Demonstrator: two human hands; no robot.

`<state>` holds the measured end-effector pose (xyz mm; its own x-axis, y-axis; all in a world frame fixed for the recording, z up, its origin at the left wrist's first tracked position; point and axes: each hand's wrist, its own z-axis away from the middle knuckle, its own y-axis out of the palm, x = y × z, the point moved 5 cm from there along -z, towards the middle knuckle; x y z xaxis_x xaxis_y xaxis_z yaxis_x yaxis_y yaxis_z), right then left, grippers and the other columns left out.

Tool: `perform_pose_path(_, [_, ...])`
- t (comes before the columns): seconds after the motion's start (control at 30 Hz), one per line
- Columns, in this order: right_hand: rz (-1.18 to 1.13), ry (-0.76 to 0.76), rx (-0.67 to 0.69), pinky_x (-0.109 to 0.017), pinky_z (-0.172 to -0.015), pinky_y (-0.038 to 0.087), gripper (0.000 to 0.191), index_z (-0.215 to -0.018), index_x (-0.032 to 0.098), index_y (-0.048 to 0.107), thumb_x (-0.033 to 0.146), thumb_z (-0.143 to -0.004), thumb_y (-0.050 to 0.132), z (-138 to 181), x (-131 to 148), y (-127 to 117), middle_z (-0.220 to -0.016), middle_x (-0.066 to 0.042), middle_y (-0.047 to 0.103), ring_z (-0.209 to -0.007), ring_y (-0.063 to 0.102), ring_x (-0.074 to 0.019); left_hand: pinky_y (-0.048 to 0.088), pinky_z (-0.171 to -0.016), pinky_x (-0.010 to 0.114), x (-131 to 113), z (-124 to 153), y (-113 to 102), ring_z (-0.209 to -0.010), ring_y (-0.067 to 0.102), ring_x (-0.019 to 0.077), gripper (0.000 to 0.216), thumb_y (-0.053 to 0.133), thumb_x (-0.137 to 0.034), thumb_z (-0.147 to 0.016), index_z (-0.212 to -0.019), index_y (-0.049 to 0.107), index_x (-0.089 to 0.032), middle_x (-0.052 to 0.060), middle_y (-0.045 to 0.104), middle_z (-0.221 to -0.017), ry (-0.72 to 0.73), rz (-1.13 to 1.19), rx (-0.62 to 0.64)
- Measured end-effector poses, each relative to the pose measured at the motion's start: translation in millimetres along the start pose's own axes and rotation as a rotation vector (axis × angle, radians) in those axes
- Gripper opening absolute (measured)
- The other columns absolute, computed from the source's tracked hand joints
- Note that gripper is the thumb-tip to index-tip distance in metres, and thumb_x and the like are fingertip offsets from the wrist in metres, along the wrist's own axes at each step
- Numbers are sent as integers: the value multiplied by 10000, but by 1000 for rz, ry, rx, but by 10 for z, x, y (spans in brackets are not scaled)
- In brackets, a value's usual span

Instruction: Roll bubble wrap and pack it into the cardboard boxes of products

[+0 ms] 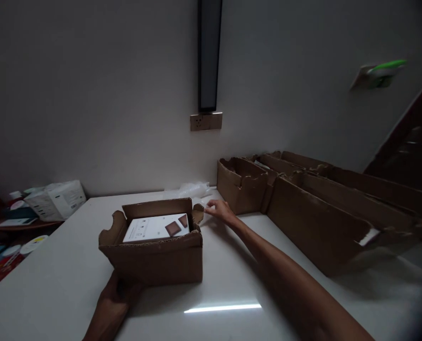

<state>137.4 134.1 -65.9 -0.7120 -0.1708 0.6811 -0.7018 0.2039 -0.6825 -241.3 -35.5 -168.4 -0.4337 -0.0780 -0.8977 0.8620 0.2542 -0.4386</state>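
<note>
In the head view, a small open cardboard box (161,265) with ragged cut edges stands on the white table. Inside lies a white printed carton (147,227) with brown squares pictured on its top. My left hand (113,300) is at the box's lower left corner, closed against it, with most fingers in shadow. My right hand (220,210) reaches to the far right corner, thumb and fingers pinched together at a torn cardboard flap (197,213). Clear plastic wrap (191,190) lies behind that hand.
Several longer open cardboard boxes (303,222) fill the right side, with a smaller one (241,194) by the wall. A wall socket (206,121) sits behind the table (65,255). To the left, a white package (61,199) rests on a lower shelf.
</note>
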Motion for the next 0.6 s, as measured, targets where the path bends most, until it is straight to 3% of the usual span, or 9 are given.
perform_pose_path(0.1, [-90,12,0,-297,-733,492,206,-720,181,615,380,-770,630,231,-29,-195,-720,-9,643,-770,621,-184,568,-962,499,-39,5,-15,-1119,675,387,740,696,-564,-645,-1240,570,-142,149,733,-1173,10,9,-16])
perform_pose_path(0.2, [-184,92,55,-256,-563,491,279,-774,188,576,461,-816,538,737,-181,-428,-674,11,584,-638,591,-151,554,-971,505,-83,23,-35,-1116,671,389,729,690,-558,-633,-1224,588,-142,149,731,-1173,11,-18,-26])
perform_pose_path(0.3, [-236,213,160,-245,-446,466,318,-889,184,597,478,-771,580,1350,-379,-549,-616,31,561,-512,549,-136,549,-978,478,-116,51,-60,-1139,662,368,734,679,-550,-652,-1262,572,-155,137,718,-1203,-5,-37,-18])
perform_pose_path(0.4, [-295,348,155,-277,-449,487,442,-1097,187,589,444,-739,621,1867,-555,-627,-902,-62,698,-471,552,-114,537,-994,455,-155,80,-85,-1171,645,352,718,675,-539,-678,-1283,565,-169,127,703,-1236,26,-52,-18])
perform_pose_path(0.5, [-364,440,75,-302,-498,509,541,-1187,203,566,432,-708,667,2187,-631,-699,-1278,-153,627,-503,582,-96,529,-992,454,-171,103,-101,-1174,637,354,698,657,-535,-702,-1287,566,-165,131,702,-1229,57,-73,-18])
perform_pose_path(0.6, [-354,433,242,-307,-518,509,499,-1111,185,625,482,-714,672,2338,-556,-657,-1149,-125,691,-540,622,-130,514,-1013,457,-148,112,-113,-1186,628,348,705,654,-524,-715,-1311,547,-162,132,694,-1243,55,-70,-23])
